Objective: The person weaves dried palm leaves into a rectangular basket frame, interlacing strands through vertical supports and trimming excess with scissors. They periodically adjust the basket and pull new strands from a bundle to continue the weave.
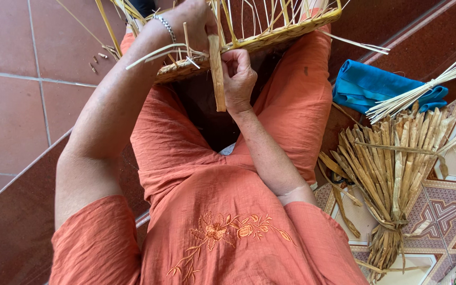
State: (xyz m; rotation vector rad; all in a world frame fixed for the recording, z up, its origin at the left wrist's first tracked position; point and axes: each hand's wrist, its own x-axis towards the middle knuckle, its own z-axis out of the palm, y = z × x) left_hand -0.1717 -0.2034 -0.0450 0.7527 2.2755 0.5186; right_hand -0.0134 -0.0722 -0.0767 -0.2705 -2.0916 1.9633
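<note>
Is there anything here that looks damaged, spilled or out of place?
Nothing looks damaged. Only a few short cut bits lie scattered on the red floor tiles, left of the unfinished woven basket.

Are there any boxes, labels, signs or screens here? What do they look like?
No, none can be seen here.
The left hand steadies a half-woven straw basket on the lap.
The right hand pinches a flat tan strip.
A blue folded cloth and a tied bundle of dried leaves lie on the floor.
</note>
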